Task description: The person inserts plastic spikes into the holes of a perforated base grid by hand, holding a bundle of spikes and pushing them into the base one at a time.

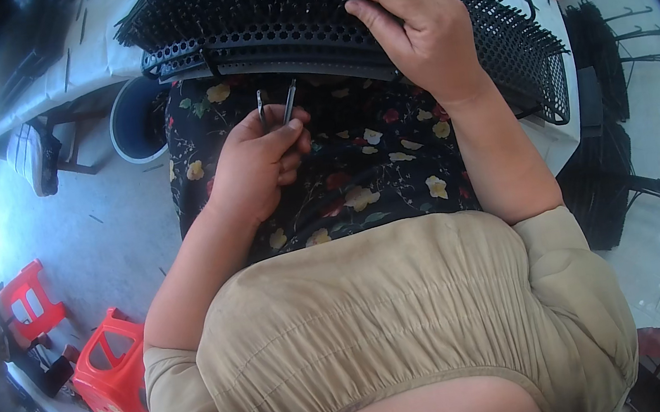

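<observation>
Two thin pins (275, 106) in left hand (258, 165), right hand (414, 20) on rack (308, 38) (partly cut off)

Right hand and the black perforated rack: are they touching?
Touching. The head view shows the right hand lying flat on the black perforated rack, fingers spread across its studded top.

Matt black plastic perforated panel (341, 38) bristling with thin dark pins, two slim dull metal pins (275, 106), soft floral-printed cloth skirt (367, 168), gathered beige cloth top (395, 322), glossy red plastic stools (114, 369), smooth grey floor (99, 228).
</observation>
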`<state>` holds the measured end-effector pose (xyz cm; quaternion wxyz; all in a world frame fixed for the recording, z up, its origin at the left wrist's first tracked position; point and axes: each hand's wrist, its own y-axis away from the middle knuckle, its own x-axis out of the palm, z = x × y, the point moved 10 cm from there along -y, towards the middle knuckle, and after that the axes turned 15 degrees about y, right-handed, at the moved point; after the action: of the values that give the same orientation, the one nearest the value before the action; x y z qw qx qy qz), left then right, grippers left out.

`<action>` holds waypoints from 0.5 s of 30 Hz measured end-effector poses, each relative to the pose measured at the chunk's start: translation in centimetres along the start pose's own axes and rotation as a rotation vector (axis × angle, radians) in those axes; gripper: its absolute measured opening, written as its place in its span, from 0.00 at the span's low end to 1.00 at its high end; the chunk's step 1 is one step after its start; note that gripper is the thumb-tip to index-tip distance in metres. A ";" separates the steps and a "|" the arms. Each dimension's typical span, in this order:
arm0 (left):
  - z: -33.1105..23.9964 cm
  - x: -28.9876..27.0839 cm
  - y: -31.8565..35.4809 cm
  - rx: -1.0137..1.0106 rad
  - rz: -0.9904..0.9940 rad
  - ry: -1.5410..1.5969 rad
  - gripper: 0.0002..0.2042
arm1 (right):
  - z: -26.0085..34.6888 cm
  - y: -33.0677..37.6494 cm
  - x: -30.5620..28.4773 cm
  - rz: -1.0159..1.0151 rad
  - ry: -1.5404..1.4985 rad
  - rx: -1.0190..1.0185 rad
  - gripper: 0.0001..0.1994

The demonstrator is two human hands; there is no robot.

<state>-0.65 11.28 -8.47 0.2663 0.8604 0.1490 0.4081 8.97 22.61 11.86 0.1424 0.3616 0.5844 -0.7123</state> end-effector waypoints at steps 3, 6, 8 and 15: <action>0.1 0.5 0.0 -0.001 0.021 0.003 0.06 | -2.0 1.0 1.4 -0.250 -0.038 -0.137 0.16; -0.1 -0.2 0.4 0.017 0.004 0.019 0.06 | 0.6 1.2 -0.4 -0.298 0.036 -0.191 0.13; -0.3 0.6 0.4 0.043 0.048 0.026 0.06 | 0.6 1.1 0.1 -0.082 0.236 -0.090 0.10; -0.3 4.0 1.1 0.059 0.320 0.107 0.06 | 1.4 7.4 6.0 0.293 -0.810 0.610 0.16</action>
<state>1.64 12.36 -5.17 0.1641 0.8577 0.0362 0.4860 8.94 20.59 2.50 0.3431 0.1603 0.1919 -0.9054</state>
